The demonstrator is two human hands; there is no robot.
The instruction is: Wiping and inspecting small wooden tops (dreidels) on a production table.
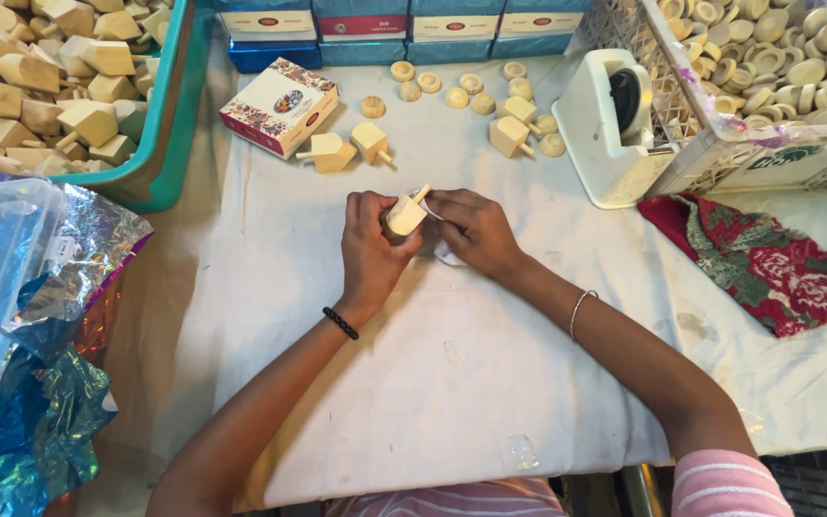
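Note:
My left hand (372,251) grips a pale wooden spinning top (406,213), its short peg pointing up and to the right. My right hand (472,230) touches the same top from the right, fingertips at the peg. Both hands rest over a white cloth (413,364) on the table. A small white scrap lies under my right hand. Two more wooden tops (348,148) lie just beyond my hands, and another pair (514,126) lies further right among several round wooden discs (442,86).
A white tape dispenser (610,124) stands at the right, beside a white basket (748,153) of wooden discs. A teal tub (169,124) of wooden tops is at the far left. A patterned small box (278,105), blue boxes (404,29), shiny foil (40,364) and a red floral cloth (768,263) surround the area.

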